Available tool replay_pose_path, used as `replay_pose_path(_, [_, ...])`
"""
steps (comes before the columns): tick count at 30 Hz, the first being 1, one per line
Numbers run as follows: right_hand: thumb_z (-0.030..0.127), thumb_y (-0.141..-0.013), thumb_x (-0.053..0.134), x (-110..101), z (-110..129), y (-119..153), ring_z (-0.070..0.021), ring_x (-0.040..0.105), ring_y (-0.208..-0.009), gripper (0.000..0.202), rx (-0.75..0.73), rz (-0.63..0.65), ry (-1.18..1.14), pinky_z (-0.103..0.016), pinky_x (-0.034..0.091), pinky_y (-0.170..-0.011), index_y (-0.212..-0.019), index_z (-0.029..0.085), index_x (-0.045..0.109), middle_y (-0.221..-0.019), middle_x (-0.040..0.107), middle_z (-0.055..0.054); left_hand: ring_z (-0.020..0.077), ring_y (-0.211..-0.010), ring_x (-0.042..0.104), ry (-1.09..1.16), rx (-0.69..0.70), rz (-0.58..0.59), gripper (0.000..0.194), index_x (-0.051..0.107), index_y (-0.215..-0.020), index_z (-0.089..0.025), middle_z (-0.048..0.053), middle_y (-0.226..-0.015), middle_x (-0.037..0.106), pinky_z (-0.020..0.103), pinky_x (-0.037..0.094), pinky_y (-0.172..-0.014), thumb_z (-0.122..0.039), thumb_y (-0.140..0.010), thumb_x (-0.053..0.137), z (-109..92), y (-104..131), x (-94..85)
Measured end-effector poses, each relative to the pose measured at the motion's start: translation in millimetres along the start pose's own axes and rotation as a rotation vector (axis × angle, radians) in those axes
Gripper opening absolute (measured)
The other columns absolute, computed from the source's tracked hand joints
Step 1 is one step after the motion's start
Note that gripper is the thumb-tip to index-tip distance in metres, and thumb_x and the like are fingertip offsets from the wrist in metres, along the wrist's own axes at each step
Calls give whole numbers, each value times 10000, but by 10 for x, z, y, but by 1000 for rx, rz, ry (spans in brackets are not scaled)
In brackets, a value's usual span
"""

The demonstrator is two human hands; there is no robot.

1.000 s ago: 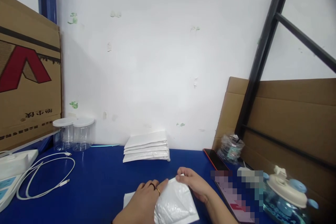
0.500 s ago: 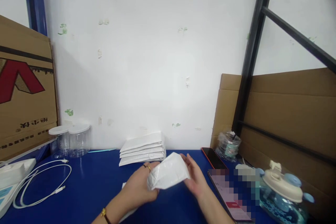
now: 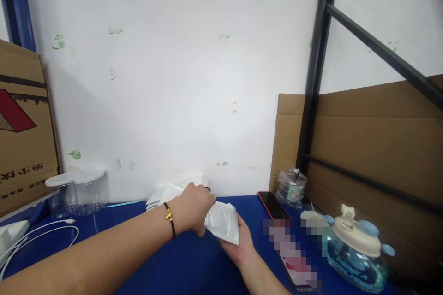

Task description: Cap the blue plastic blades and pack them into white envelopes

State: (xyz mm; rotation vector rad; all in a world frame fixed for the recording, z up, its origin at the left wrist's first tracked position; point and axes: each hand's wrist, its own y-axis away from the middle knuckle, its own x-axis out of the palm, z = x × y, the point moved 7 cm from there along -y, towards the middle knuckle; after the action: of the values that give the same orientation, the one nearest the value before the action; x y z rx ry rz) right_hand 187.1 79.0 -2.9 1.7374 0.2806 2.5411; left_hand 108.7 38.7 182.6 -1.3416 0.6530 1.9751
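At 12 o'clock in the head view, a white wall [image 3: 173, 78] formed the background. Below it, a blue tabletop [image 3: 187, 267] extended through 6 o'clock. A cardboard panel [image 3: 374, 147] stood at 3 o'clock behind a dark metal frame [image 3: 314, 78]; a printed cardboard box [image 3: 26, 147] stood at 9 o'clock. A clear bottle [image 3: 358, 251] with a pale lid was positioned at 4 o'clock. The envelope stack [image 3: 168, 191] lay at 7 o'clock near the wall, partly covered by the left arm. Two lidded clear jars [image 3: 92, 196] stood side by side at 8 o'clock. Two phones [image 3: 275, 205] lay at 5 o'clock. At 6 o'clock, a white envelope [image 3: 223, 223] was located between the hands, tilted. The right hand [image 3: 240, 244] was clasped on its right edge from beneath. The left hand [image 3: 197, 205] was curled over its left end; whether those fingers gripped it could not be determined. A black bracelet [image 3: 169, 214] encircled the left wrist.
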Motion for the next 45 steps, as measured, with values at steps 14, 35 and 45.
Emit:
replay_pose_path(14, [299, -607, 674, -363, 220, -162, -217, 651, -682, 216, -216, -235, 468, -312, 502, -602, -750, 184, 561, -648, 644, -29, 278, -897, 619, 316, -123, 81, 561, 599, -1055, -253, 69, -1002, 649, 321, 495, -700, -287, -497, 653, 417, 283, 783])
replay_pose_path(35, [362, -633, 690, -180, 347, 10, -234, 574, -867, 234, -428, -87, 1267, -321, 415, -782, -795, 193, 693, -841, 665, -33, 321, -886, 606, -10, -230, 173, 617, 666, -881, -271, 83, -907, 663, 478, 374, -836, -144, -299, 825, 605, 155, 538])
replay_pose_path(45, [583, -545, 741, 12, -33, 126, -321, 387, -1219, 768, -455, 216, 2061, -413, 224, -1041, -1218, 258, 564, -1264, 509, -86, 314, -955, 536, -100, -223, 113, 553, 678, -866, -241, 87, -945, 652, 489, 243, -909, -160, -344, 843, 694, 170, 269])
